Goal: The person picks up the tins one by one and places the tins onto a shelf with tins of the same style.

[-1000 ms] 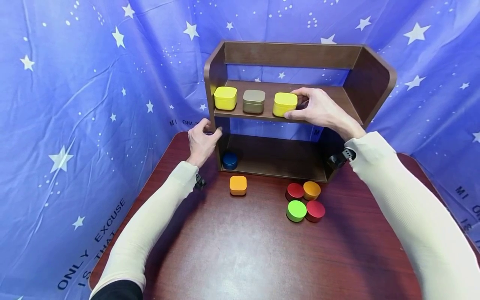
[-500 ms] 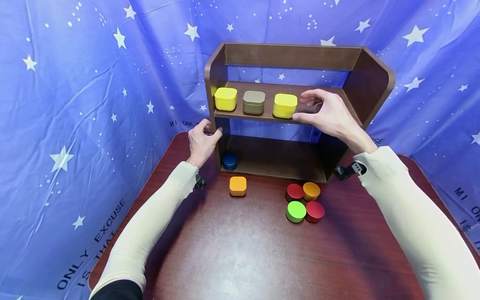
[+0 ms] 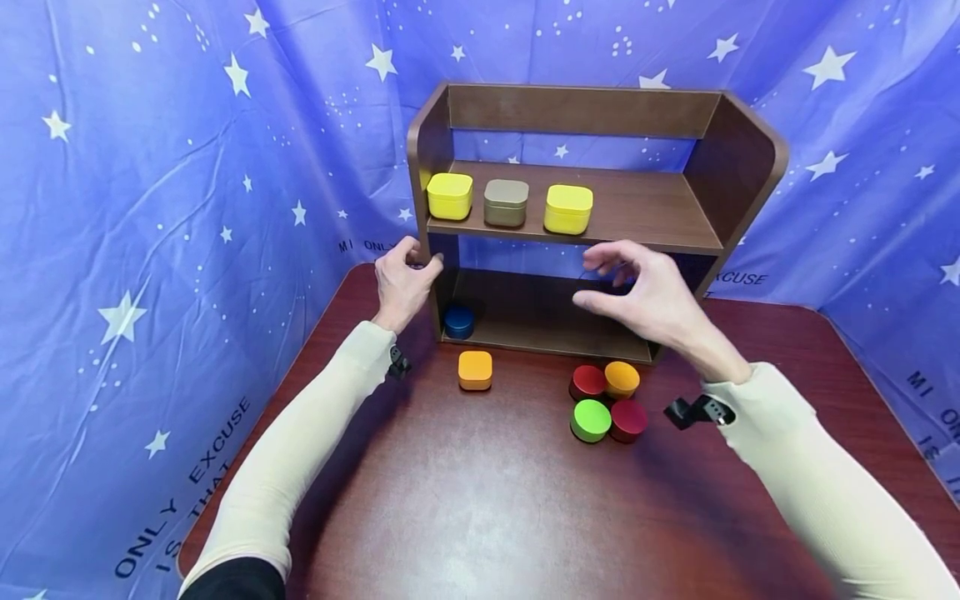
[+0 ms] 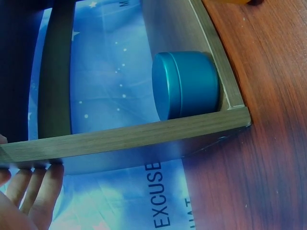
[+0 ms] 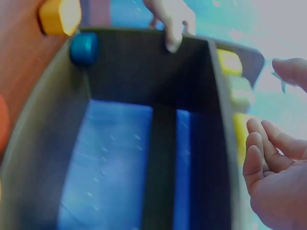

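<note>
My left hand point(image 3: 403, 283) grips the left side panel of a dark brown two-tier shelf point(image 3: 585, 110); in the left wrist view several fingers point(image 4: 48, 191) lie along the panel's outer face. My right hand point(image 3: 651, 298) hovers before the shelf's right half, below the upper board, fingers loosely bent and holding nothing. On the upper board stand a yellow square tin point(image 3: 450, 197), an olive square tin point(image 3: 506, 202) and a second yellow square tin point(image 3: 567, 209), in a row from the left. A round blue tin point(image 3: 459, 322) sits in the lower tier's left front corner.
On the red-brown table point(image 3: 450, 483), an orange square tin point(image 3: 475, 370) stands before the shelf. Towards the right, a red round tin point(image 3: 588, 382), an orange round one point(image 3: 622, 380), a green one point(image 3: 591, 421) and another red one point(image 3: 628, 421) cluster together. A starry blue curtain point(image 3: 187, 192) surrounds the table.
My right hand has let go of the right-hand yellow square tin, drawn off to the right, then dropped below the upper board. That tin stays on the shelf. My left hand holds its place.
</note>
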`<state>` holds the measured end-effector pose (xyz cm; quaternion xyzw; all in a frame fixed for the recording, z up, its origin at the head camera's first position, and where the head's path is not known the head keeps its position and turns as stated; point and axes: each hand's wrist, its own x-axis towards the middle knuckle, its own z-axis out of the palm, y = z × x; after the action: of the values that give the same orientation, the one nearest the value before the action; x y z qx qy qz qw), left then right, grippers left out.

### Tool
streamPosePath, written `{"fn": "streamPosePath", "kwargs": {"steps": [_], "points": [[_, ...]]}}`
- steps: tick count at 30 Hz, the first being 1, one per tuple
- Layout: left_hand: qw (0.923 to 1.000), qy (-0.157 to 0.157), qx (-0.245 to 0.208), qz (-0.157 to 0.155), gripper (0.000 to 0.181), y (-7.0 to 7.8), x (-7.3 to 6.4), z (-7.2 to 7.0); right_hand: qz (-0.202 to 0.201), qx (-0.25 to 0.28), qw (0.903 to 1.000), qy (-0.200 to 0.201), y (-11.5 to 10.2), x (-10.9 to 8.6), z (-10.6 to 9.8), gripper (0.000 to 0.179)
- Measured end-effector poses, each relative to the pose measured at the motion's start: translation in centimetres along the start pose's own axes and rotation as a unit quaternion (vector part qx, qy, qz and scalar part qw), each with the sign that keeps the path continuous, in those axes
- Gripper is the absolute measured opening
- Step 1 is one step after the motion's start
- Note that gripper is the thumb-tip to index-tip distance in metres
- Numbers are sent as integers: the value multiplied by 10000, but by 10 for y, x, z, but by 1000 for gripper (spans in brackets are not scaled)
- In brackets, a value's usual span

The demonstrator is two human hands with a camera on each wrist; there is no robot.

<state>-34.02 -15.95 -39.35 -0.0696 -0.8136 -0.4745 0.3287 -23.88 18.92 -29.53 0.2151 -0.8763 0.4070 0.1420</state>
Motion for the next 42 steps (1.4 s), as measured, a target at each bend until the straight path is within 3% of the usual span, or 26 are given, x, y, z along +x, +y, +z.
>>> {"fn": "streamPosePath", "kwargs": {"steps": [10,21,32,42], "points": [[10000,-11,65,-39,22,0,1,2,-1,242,9981,-571,26,-10,66,49],[10000,-21,56,-48,22,1,0,0,243,420,9886,-1423,45,-18,134,56],[10000,-33,46,-29,23,-1,0,-1,107,-78,9795,-2009,55,-15,175,69],[10000,-50,48,-66,23,0,0,-1,127,-251,9758,-2167,57,-11,190,75]]}}
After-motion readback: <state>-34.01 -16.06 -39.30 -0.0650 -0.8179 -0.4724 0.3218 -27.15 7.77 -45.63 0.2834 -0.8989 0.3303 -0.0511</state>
